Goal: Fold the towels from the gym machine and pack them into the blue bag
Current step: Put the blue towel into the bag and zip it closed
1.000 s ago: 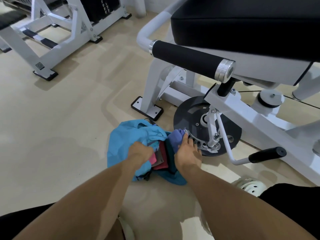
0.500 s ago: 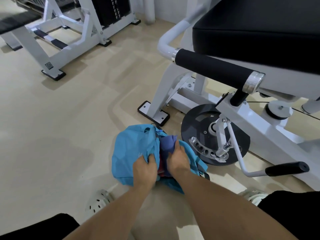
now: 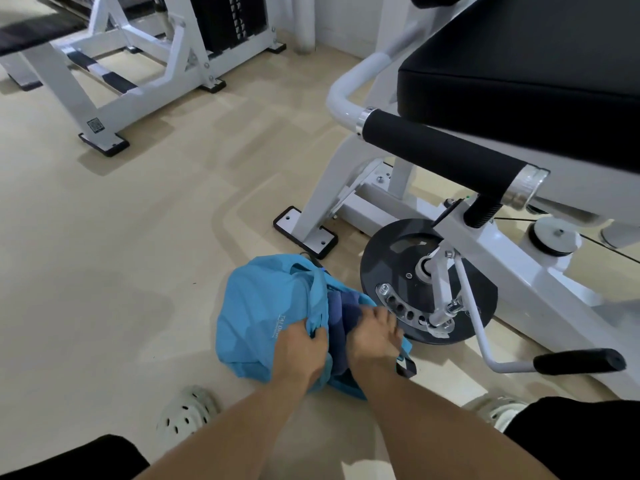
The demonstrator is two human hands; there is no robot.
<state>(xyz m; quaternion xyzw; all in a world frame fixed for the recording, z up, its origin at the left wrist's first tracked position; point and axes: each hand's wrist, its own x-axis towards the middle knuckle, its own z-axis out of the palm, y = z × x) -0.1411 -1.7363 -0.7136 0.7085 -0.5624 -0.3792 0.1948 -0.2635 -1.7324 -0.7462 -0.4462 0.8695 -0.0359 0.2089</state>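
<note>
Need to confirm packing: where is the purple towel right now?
Head view, lower centre: the purple towel sits in the blue bag's mouth, between the left hand and right hand.
</note>
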